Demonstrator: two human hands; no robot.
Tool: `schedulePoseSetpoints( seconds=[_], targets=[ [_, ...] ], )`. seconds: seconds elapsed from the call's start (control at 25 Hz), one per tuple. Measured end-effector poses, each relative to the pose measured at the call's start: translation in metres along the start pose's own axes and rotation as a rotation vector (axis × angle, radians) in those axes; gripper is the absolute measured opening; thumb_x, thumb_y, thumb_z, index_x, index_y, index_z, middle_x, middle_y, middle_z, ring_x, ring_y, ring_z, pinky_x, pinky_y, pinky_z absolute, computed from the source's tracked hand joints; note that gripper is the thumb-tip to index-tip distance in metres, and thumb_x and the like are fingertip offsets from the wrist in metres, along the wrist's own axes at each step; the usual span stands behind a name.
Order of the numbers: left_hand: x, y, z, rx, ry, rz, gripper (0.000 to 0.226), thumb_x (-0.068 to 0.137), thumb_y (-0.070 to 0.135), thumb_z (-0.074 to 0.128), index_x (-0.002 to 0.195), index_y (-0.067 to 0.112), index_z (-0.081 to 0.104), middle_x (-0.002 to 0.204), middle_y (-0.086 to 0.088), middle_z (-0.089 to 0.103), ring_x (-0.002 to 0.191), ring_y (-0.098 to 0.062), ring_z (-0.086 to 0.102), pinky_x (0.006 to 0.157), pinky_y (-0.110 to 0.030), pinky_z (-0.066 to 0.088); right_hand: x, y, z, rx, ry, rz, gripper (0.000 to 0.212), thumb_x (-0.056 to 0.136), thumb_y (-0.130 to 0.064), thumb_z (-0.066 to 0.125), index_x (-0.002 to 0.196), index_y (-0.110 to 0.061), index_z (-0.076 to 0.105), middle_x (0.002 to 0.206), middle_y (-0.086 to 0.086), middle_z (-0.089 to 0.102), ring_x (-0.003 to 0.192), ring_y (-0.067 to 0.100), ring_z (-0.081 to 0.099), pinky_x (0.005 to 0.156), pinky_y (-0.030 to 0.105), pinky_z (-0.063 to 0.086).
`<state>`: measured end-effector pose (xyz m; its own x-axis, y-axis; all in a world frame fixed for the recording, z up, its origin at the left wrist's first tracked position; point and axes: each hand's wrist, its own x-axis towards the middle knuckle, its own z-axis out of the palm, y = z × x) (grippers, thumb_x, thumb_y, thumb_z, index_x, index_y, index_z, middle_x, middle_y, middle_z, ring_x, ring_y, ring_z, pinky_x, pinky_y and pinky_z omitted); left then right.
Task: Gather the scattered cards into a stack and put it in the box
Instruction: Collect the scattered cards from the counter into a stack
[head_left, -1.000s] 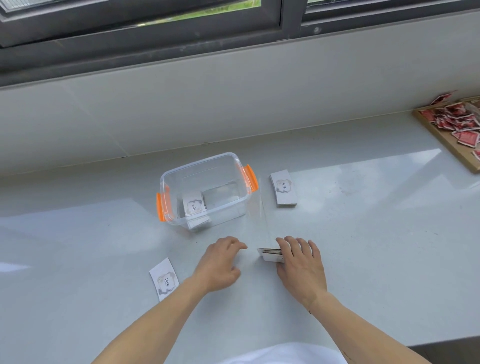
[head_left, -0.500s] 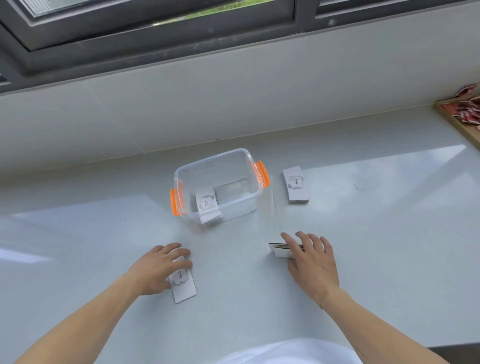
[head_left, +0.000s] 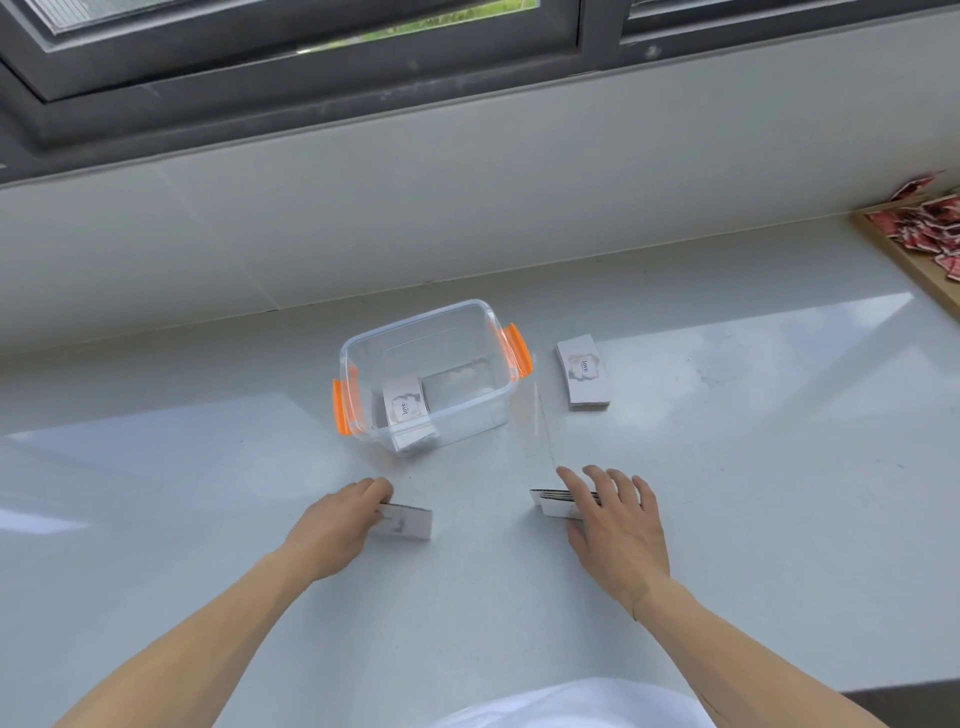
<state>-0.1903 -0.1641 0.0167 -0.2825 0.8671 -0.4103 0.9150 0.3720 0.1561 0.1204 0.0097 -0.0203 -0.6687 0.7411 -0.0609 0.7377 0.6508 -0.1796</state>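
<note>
A clear plastic box (head_left: 363, 338) with orange latches stands mid-counter, and a small stack of white "love" cards (head_left: 404, 405) lies inside it. My left hand (head_left: 332, 525) pinches a single white card (head_left: 408, 522) in front of the box, its edge touching the counter. To the right, my right hand (head_left: 615, 519) lies palm down over a small card stack (head_left: 550, 503), fingers spread across its top. Another card stack (head_left: 582, 371) rests on the counter just right of the box.
The pale glossy counter (head_left: 727, 493) runs back to a tiled wall under a dark window frame. A wooden tray (head_left: 914, 260) with several red packets sits at the far right edge. My white clothing shows at the bottom.
My left hand reached left to the lone card, took hold of it and has dragged it right, towards the stack under my right hand. The right hand stayed put on its stack.
</note>
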Motion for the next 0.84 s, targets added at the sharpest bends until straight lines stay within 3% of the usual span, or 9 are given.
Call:
schedulePoseSetpoints(
  seconds=[0.12, 0.36, 0.68, 0.84],
  targets=[
    [0.018, 0.035, 0.006, -0.130, 0.116, -0.004, 0.044, 0.093, 0.000, 0.043, 0.126, 0.029, 0.043, 0.120, 0.008, 0.054, 0.109, -0.021, 0.052, 0.082, -0.038, 0.049, -0.001, -0.001, -0.001, -0.003, 0.008, 0.000, 0.066, 0.076, -0.026, 0.070, 0.138, -0.025, 0.046, 0.127, 0.004, 0.059, 0.117, 0.032, 0.053, 0.106, 0.052, 0.038],
    [0.054, 0.100, 0.011, -0.191, 0.246, 0.045, 0.045, 0.091, -0.003, 0.044, 0.125, 0.026, 0.051, 0.118, 0.001, 0.056, 0.107, -0.025, 0.053, 0.078, -0.041, 0.048, -0.004, -0.002, -0.002, -0.022, -0.004, -0.002, 0.069, 0.077, -0.027, 0.068, 0.141, -0.024, 0.042, 0.127, 0.003, 0.059, 0.118, 0.031, 0.053, 0.106, 0.051, 0.039],
    [0.070, 0.149, 0.019, -0.330, 0.146, 0.244, 0.049, 0.087, -0.008, 0.042, 0.123, 0.021, 0.058, 0.116, -0.005, 0.056, 0.109, -0.026, 0.050, 0.088, -0.045, 0.048, -0.001, -0.001, 0.001, -0.010, -0.001, 0.001, 0.070, 0.079, -0.028, 0.065, 0.143, -0.024, 0.038, 0.133, 0.001, 0.055, 0.121, 0.030, 0.050, 0.108, 0.050, 0.037],
    [0.070, 0.168, 0.024, -0.445, 0.061, 0.249, 0.056, 0.080, -0.010, 0.039, 0.124, 0.018, 0.058, 0.118, -0.006, 0.057, 0.111, -0.025, 0.050, 0.095, -0.043, 0.046, 0.000, 0.000, 0.003, -0.011, 0.010, 0.000, 0.070, 0.078, -0.030, 0.067, 0.142, -0.022, 0.040, 0.129, 0.002, 0.057, 0.120, 0.030, 0.052, 0.107, 0.050, 0.038]
  ],
)
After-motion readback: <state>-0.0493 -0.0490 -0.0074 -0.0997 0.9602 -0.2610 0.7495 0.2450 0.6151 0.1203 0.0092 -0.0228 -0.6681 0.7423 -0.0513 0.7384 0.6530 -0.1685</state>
